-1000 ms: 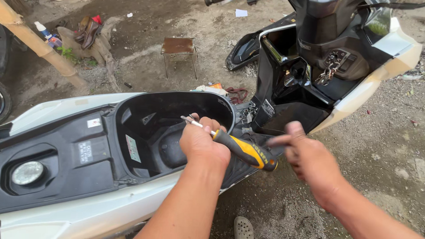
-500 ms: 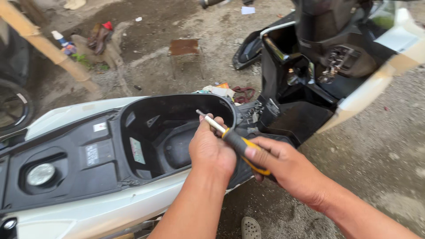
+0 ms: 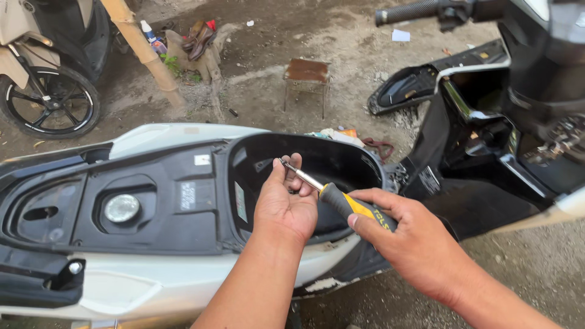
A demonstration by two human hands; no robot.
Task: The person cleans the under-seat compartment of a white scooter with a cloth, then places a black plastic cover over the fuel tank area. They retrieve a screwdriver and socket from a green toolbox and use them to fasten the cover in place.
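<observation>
Pinching fingers of left hand possibly hide screwdriver tip.

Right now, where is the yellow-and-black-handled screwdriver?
In the head view, the yellow-and-black-handled screwdriver is centre frame, its handle in the right hand, its metal tip at the left hand fingertips, above the scooter's black under-seat compartment.
</observation>
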